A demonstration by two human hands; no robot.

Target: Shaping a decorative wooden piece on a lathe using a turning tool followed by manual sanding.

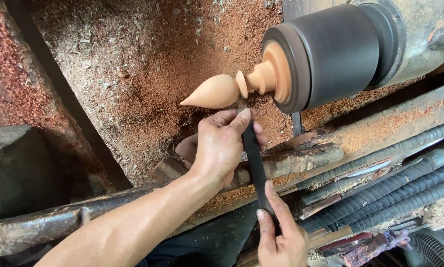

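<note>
Your left hand [222,146] clenches the dark chisel [254,163] near its tip. Your right hand [280,237] grips its lower end, the tip meeting the wooden finial [217,92].

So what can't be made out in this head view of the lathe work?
- Chisel tip: hidden where it meets the turned wooden piece, covered by the left hand fingers.
- Chisel handle: enclosed by the right hand and cut off by the bottom edge.
- Whether the piece is spinning: a single picture cannot show it.
- Chuck mounting: cut off by the top-right edge.
</note>
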